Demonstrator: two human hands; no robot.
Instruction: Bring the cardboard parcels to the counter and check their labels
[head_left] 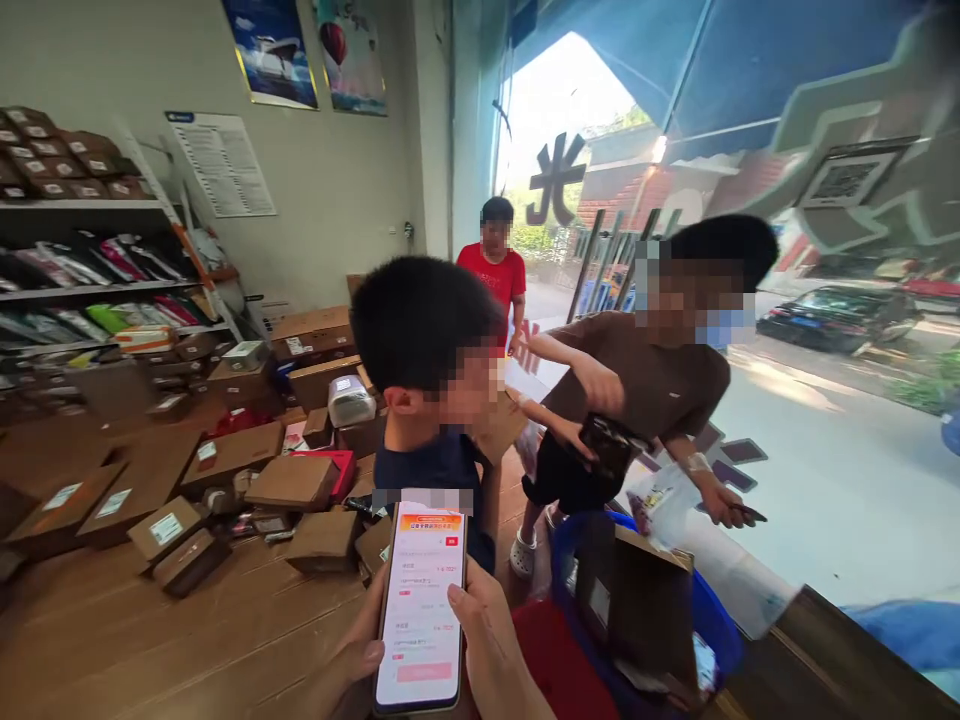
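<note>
Head view: we hold the phone (420,608) upright at bottom centre, screen lit. Our left hand (358,650) grips its left edge; our right hand (484,630) clasps its right edge, thumb on the screen. Cardboard boxes (225,480) cover the wooden floor (187,640) beyond.

Cardboard boxes (232,452) are lying scattered over the wooden floor (187,640). A blue basket (712,620) is sitting on it too.

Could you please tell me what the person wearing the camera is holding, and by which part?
A smartphone, held upright by its lower half: the left hand grips its left edge, the right hand its right edge, thumb near the screen.
</note>
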